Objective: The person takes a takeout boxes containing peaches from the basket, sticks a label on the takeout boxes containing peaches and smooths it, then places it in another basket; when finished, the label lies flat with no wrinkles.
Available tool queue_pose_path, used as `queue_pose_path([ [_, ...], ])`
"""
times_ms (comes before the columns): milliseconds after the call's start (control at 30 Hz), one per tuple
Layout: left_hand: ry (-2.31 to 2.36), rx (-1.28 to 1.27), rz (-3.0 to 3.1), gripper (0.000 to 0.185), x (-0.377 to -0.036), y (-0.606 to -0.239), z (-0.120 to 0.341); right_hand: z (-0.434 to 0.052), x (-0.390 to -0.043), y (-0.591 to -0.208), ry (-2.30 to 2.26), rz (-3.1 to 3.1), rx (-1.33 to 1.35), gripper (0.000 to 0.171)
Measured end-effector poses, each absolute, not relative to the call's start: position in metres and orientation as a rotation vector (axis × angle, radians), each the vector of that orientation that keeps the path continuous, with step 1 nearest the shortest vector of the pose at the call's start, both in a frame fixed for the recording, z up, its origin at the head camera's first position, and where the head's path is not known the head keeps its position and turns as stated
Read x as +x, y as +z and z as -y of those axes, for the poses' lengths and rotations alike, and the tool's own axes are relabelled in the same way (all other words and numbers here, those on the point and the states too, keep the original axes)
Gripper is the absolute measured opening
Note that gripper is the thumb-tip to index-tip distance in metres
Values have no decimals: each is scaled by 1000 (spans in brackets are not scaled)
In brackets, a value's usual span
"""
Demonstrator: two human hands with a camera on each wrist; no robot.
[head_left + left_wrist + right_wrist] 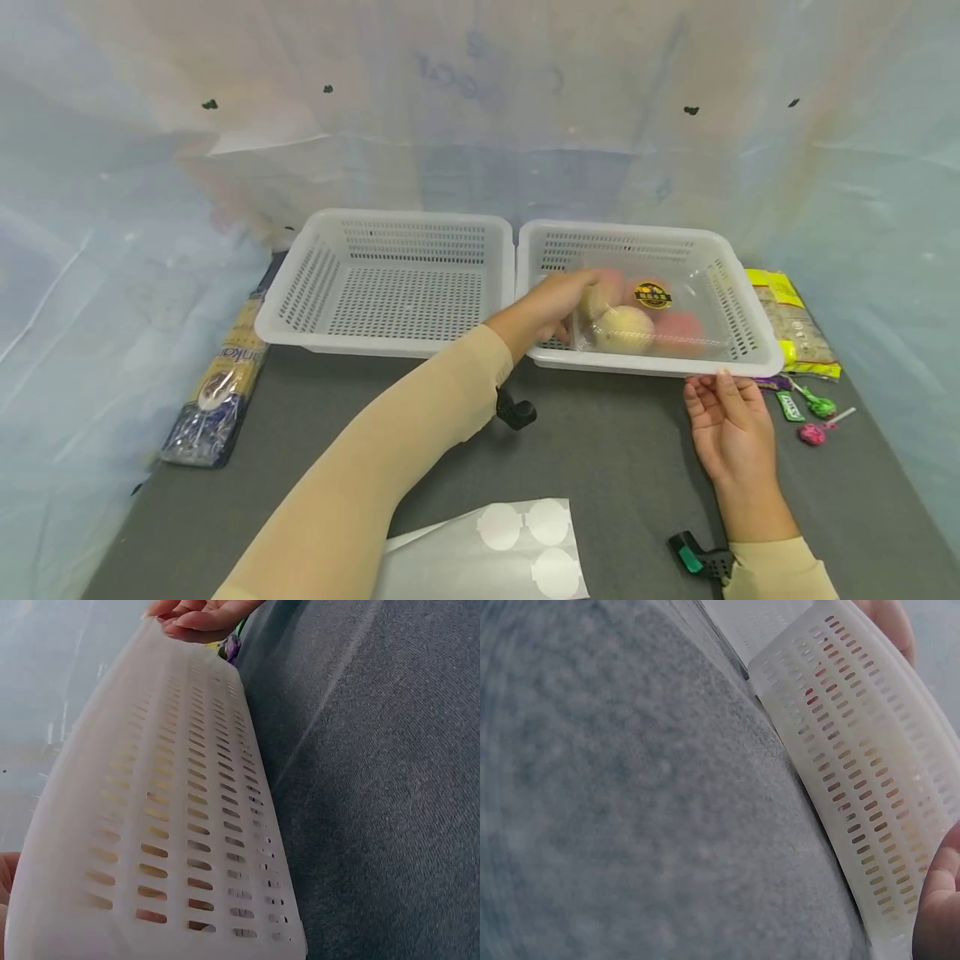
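A clear plastic box of peaches (651, 297) with a black and gold label lies inside the right white basket (652, 364). My left hand (557, 302) reaches over the front rim and grips the box at its left end, its fingers partly hidden. At the basket's front right corner, my right hand (735, 429) pinches the rim, thumb on top and fingers below. In the left wrist view, the basket's slotted wall (187, 787) fills the middle, with the right hand (206, 616) at its far end. Peach colours show through the slots in the right wrist view.
A second white basket (375, 343) adjoins on the left. Beside it lies a blue and gold packet (225, 379). A yellow packet (806, 333), a green lollipop (821, 407) and a pink lollipop (812, 432) lie right. A sheet with round white stickers (465, 567) is near the front edge.
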State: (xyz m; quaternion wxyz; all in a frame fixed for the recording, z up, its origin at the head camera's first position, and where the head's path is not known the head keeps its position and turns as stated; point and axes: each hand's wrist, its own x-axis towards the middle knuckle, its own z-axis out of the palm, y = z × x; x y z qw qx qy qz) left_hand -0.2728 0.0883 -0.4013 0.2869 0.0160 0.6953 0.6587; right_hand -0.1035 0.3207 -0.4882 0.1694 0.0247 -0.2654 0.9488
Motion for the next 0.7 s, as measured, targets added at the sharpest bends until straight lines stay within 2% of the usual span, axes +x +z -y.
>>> queue_pose_path([
  [200, 1844, 11, -1768, 71, -274, -405, -84, -320, -106, -491, 2695, 796, 61, 14],
  [467, 1864, 193, -1769, 71, -256, -396, -60, -317, -109, -492, 2609, 1045, -17, 14],
  [600, 1876, 281, -1869, 63, -235, -391, -39, -311, -104, -490, 2487, 1497, 7, 8],
  [700, 1865, 384, -1966, 53, -218, -388, -18, -303, -99, -487, 2242, 1983, 119, 12],
])
